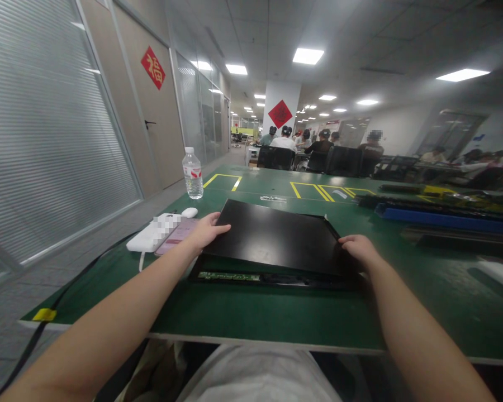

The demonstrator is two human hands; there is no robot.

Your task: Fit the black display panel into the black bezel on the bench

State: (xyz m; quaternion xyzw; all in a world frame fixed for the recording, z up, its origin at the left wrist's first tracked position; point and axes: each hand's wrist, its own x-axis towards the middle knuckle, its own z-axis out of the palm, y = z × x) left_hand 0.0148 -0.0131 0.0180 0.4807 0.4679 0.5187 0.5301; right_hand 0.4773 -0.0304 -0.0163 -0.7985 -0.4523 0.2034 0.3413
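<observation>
A flat black screen panel (276, 234) is tilted above the green table, its near edge raised. My left hand (207, 230) grips its left edge, thumb on top and fingers beneath. At the right edge, my right hand (358, 250) pinches the panel's side; some of its fingers are hidden. Under the panel lies a black frame (305, 280), mostly covered, with a strip of green circuit board (228, 276) showing along its near side. Whether the panel touches the frame at the back I cannot tell.
Left of the panel are a white power bank (153, 233) with a cable, a phone (178, 235), a white mouse-like object (189, 213) and a water bottle (193, 174). Dark strips and a blue bar (444, 219) lie at the right. Several people sit beyond the table (268, 318).
</observation>
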